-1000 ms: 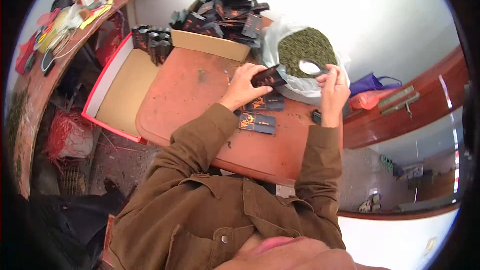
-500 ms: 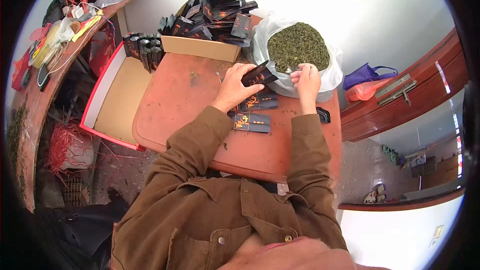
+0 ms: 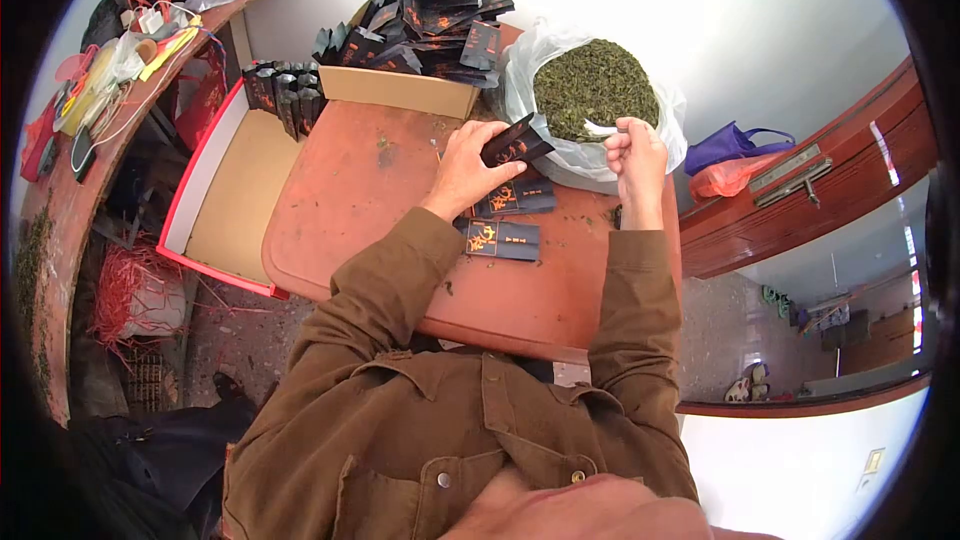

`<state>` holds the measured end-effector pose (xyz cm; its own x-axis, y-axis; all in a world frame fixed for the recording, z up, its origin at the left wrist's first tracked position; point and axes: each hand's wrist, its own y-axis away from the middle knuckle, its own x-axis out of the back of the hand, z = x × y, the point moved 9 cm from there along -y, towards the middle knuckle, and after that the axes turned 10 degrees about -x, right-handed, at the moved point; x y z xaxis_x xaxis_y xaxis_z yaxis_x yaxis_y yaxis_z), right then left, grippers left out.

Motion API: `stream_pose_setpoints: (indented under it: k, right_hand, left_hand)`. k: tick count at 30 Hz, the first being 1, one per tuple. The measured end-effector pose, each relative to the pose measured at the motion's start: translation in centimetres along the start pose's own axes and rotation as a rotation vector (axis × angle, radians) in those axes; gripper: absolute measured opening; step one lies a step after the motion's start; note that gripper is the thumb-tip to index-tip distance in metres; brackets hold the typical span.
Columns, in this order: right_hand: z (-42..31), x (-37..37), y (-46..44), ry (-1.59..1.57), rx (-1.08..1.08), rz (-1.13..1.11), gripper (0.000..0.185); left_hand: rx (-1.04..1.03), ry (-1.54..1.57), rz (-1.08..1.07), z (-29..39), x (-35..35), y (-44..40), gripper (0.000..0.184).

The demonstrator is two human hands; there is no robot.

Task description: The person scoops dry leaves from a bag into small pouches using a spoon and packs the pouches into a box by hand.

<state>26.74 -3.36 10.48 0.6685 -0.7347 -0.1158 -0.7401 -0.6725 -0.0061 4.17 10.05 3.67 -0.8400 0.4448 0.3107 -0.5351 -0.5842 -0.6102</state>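
Spoon (image 3: 599, 128) and R hand (image 3: 637, 148) have shifted slightly up/right vs. half a sec ago; spoon shows more clearly now, over near edge of dried tea leaves (image 3: 595, 85) in the plastic bag (image 3: 516, 70), upper ctr-right of frame. R hand's fingers pinch the handle; can't tell if spoon's loaded. L hand (image 3: 468, 170), approx. ctr, is half-closed round a black pouch (image 3: 515, 146), tilted just beside the bag. Prob. mid-scoop, i.e. spoon hasn't reached the pouch. Printed packet (image 3: 502, 239) lies flat on bench (image 3: 350, 200) below.
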Motion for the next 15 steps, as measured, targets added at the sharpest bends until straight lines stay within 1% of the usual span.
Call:
stream_pose_setpoints:
  k: [4,8,11,15]
  right_hand:
    - [-0.7,-2.0,1.2,0.029,0.004,-0.055,0.023]
    - [-1.0,-3.4,2.1,0.193,0.042,-0.03,0.024]
    - [-1.8,-4.3,3.4,0.314,0.13,0.005,0.025]
    - [-3.4,-6.8,6.4,0.649,0.444,0.022,0.022]
  left_hand:
    - [-0.02,-0.029,0.007,0.3,0.0,0.0,0.057]
    - [0.003,-0.011,0.002,0.0,-0.1,0.1,0.057]
    - [0.014,0.024,0.001,-0.1,-0.3,0.1,0.058]
    - [0.037,0.026,-0.011,-0.3,-0.3,0.2,0.058]
